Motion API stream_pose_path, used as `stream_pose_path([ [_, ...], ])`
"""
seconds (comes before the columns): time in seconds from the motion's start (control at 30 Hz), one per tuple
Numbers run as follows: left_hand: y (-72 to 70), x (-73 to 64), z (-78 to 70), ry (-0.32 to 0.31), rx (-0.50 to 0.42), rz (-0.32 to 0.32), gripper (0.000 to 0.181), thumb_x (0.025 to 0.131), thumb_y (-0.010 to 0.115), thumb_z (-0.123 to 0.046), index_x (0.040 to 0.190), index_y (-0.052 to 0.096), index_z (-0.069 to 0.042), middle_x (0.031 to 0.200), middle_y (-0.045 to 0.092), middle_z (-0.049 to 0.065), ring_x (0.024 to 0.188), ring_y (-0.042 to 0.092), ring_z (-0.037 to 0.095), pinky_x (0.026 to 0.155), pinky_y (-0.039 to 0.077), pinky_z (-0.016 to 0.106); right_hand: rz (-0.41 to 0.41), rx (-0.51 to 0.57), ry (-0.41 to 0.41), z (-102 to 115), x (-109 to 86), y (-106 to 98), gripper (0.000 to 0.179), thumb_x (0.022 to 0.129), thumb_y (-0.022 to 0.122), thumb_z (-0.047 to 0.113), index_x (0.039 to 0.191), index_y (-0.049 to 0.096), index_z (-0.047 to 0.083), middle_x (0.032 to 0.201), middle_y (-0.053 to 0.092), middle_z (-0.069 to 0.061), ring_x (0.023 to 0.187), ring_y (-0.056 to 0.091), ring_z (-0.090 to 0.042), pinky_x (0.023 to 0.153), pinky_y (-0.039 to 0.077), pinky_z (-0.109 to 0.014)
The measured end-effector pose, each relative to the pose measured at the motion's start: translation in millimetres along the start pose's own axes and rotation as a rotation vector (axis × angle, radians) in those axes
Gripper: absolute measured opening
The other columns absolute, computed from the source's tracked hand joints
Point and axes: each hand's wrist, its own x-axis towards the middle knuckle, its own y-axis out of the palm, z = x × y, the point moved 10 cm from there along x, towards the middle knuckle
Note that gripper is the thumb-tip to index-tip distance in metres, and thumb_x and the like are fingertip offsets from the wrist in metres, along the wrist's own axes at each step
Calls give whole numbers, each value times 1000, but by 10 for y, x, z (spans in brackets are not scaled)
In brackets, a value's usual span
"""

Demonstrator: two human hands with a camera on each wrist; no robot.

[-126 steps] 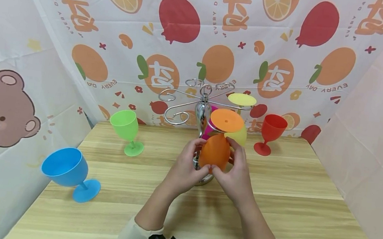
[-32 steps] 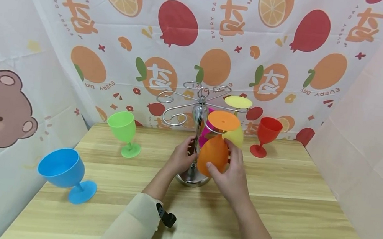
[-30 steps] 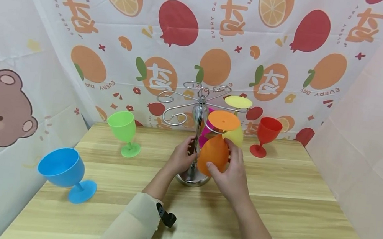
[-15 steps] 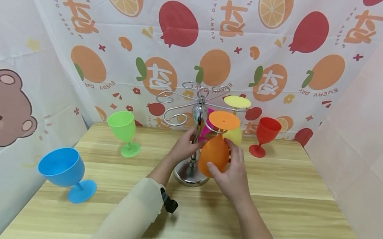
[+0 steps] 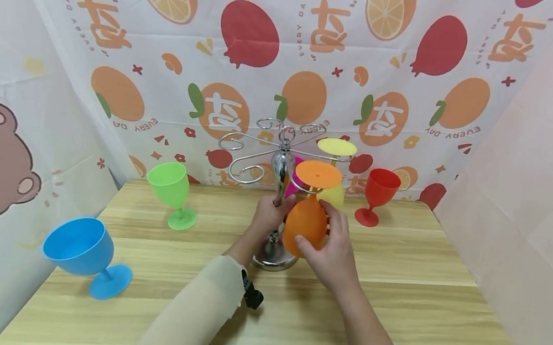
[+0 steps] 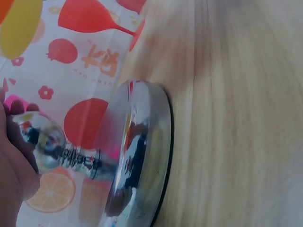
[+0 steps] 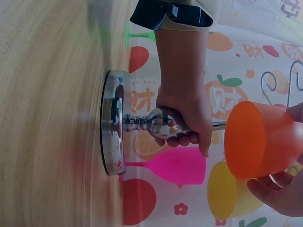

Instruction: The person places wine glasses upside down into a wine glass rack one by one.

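Observation:
My left hand (image 5: 271, 215) is wrapped round the post of a chrome goblet rack (image 5: 283, 165), just above the round bulb low on it. The right wrist view shows those fingers curled about the metal. An orange goblet (image 5: 305, 225) hangs upside down at a front hook of the rack, its flat foot above the wire. My right hand (image 5: 333, 250) holds its bowl from the right, thumb in front and fingers behind. Behind it a yellow goblet (image 5: 334, 196) also hangs upside down. A pink goblet (image 7: 182, 165) stands upright beyond the rack, mostly hidden in the head view.
To the left stand a green goblet (image 5: 169, 184) and, nearer, a blue goblet (image 5: 79, 248). A red goblet (image 5: 381, 188) stands at the back right. The rack's round base (image 5: 275, 258) sits on the wooden table (image 5: 417, 319). Bare wire hooks spread at left and back.
My left hand has let go of the orange goblet, moved left to the rack's post and closed round it. My right hand still holds the bowl. The head view has shifted slightly.

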Motion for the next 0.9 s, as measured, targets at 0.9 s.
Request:
stream_pose_path([
  [0.9,-316,-296,-180,77,32,-468,47,87,73,-35,53,53,-8,48,40,-6,50,40,14,46,32,27,-113,-87,-35,-126,251,-96,78,82,75,30,150,36,29,131,44,-10,118,49,-26,91,55,-51],
])
